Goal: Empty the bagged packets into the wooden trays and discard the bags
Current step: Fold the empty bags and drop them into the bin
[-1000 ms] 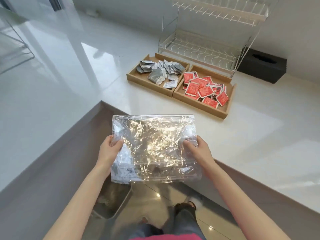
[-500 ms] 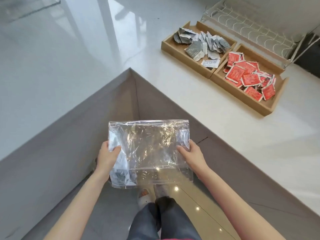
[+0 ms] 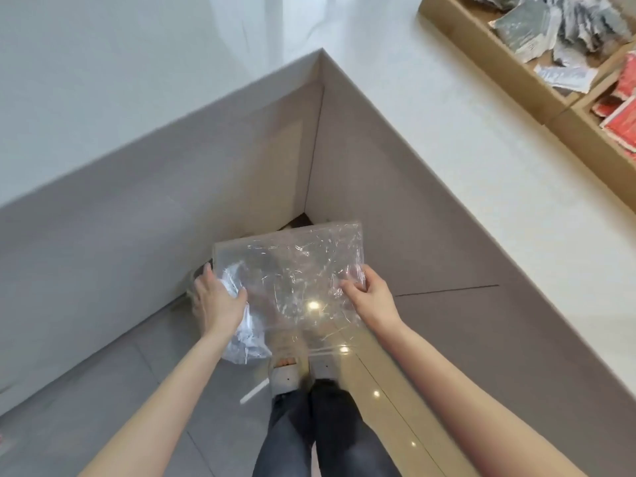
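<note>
I hold a clear, crinkled plastic bag [image 3: 296, 270] flat in front of me, low in the inner corner of the counter, above the floor. My left hand [image 3: 216, 301] grips its left edge, which is bunched and whitish under the fingers. At the right edge my right hand [image 3: 370, 296] pinches the film between thumb and fingers. The bag looks empty. At the top right, one wooden tray [image 3: 481, 49] holds several silver packets [image 3: 537, 25]; beside it a second wooden tray [image 3: 595, 132] holds red packets [image 3: 624, 108].
The white counter [image 3: 430, 132] runs in an L with grey fronts [image 3: 395, 218] around me. My legs and slippers [image 3: 303, 370] stand on the glossy floor below the bag. Something dark and rounded [image 3: 198, 273] sits behind my left hand in the corner.
My view tilted down and left, so the trays slid to the top right edge. The bag went lower into the counter corner, and my left hand bunched its left edge.
</note>
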Motion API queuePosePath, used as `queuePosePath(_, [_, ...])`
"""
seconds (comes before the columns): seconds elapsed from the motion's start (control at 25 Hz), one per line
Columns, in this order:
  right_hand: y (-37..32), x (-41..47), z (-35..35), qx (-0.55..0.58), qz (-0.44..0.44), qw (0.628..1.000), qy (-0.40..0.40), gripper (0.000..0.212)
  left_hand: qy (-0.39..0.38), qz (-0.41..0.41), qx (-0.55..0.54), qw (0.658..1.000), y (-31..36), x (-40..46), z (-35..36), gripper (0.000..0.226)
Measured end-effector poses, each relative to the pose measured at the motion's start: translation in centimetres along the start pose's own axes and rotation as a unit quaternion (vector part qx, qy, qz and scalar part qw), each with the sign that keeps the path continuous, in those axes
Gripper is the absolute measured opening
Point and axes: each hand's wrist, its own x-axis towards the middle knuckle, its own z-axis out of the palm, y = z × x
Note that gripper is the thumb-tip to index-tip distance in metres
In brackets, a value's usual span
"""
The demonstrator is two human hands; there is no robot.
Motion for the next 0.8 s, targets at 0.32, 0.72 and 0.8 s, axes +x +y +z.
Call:
queuePosePath(0.32, [0.5, 6.4, 8.1, -0.043, -0.08, 0.992, -0.085, 0.018, -0.131, -0.047, -0.176, 0.974, -1.7, 3.1, 5.5, 0.052])
queuePosePath(0.72, [4.2, 14.8, 15.1, -0.35, -0.276, 0.862, -0.242, 0.015, -0.17, -0.25, -0.642, 0.705, -5.9, 11.0, 9.1, 0.048])
queuePosePath(0.8, [5.1, 16.4, 16.3, -0.392, -0.309, 0.827, -0.259, 0.015, -0.161, -0.258, -0.672, 0.675, -7.5, 12.6, 10.1, 0.053])
